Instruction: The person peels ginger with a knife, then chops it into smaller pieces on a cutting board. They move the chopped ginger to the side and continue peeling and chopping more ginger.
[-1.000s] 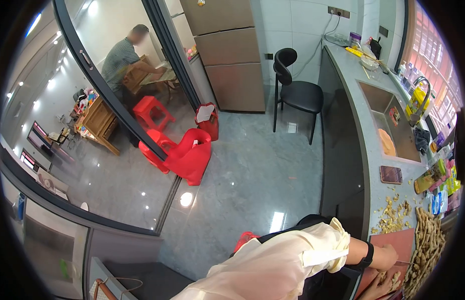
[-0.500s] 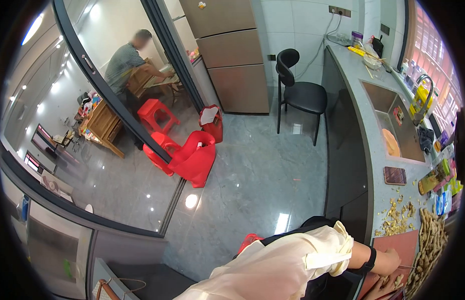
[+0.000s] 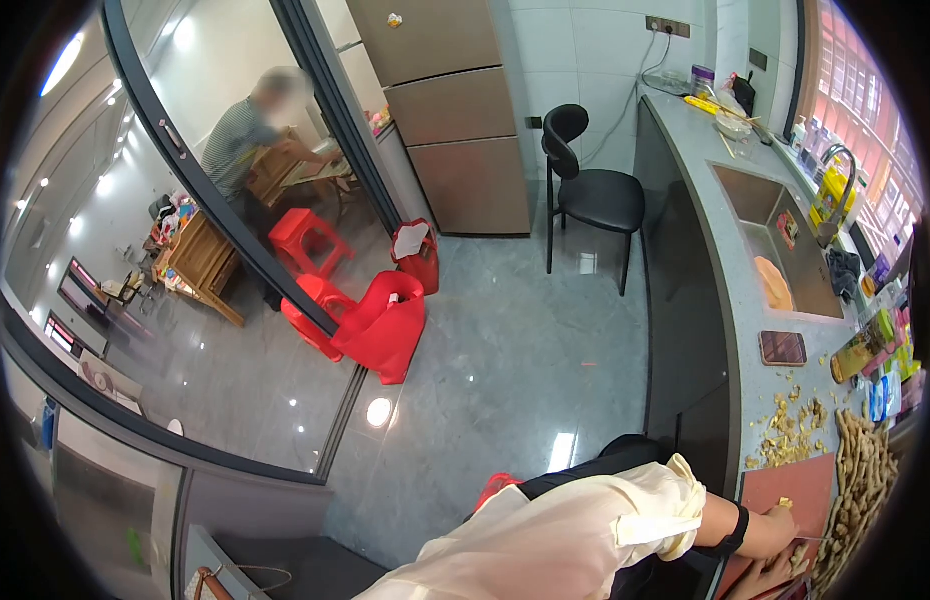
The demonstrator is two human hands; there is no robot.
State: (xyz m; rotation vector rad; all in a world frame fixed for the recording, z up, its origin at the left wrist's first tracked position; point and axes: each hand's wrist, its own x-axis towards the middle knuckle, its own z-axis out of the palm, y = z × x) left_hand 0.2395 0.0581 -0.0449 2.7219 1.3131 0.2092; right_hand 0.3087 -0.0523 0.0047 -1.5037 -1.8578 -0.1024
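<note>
My left hand (image 3: 770,532), with a black band at the wrist and a cream sleeve above it, is bent down over a reddish board (image 3: 807,488) on the counter; its fingers look closed, but their tips are hidden. My right hand (image 3: 767,576) lies just below it at the board's lower part, fingers curled together beside small pale pieces. What either holds cannot be made out. A small yellow piece (image 3: 785,502) lies on the board by my left hand. Long brown knobbly roots or pods (image 3: 857,490) are piled right of the board, yellowish scraps (image 3: 790,430) beyond it.
A phone (image 3: 783,348), a jar (image 3: 857,355) and a sink (image 3: 770,245) are farther up the counter (image 3: 700,150). A black chair (image 3: 600,198) stands near the fridge (image 3: 465,180). Red stools (image 3: 310,243) and another person (image 3: 240,135) are at the left.
The view has shifted slightly. A small yellow piece now shows on the board near my left hand. Both hands stay close together. The other person's head has moved a little.
</note>
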